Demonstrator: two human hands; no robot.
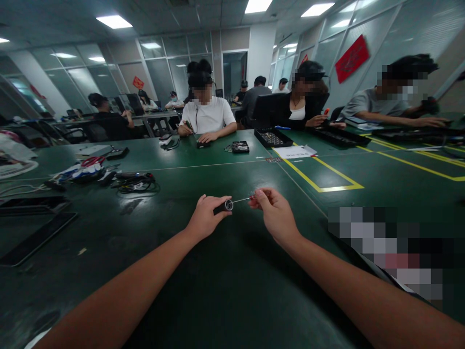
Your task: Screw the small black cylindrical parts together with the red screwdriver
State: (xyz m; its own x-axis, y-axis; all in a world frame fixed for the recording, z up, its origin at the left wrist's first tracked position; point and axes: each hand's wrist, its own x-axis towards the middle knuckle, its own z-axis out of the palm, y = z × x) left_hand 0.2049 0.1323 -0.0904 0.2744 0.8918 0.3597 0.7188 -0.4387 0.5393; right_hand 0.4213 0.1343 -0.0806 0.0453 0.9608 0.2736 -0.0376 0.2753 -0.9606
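My left hand (pixel 208 215) is closed around a black cylindrical part (pixel 222 207) whose round, light-rimmed end faces right. To the right, my right hand (pixel 272 206) pinches a small reddish and clear piece (pixel 252 196). A thin, light-coloured rod or wire (pixel 240 200) runs between that piece and the open end of the cylinder. Both hands are above the green table (pixel 218 281), a short gap apart. The small piece is partly hidden by my right fingers.
Tangled black cables (pixel 136 183), red-handled tools (pixel 93 161) and black trays (pixel 32 206) lie at left. Across the table, a person in white (pixel 214 116) works near a small black box (pixel 240 147). A parts tray (pixel 273 137) and white paper (pixel 295 151) stand back right.
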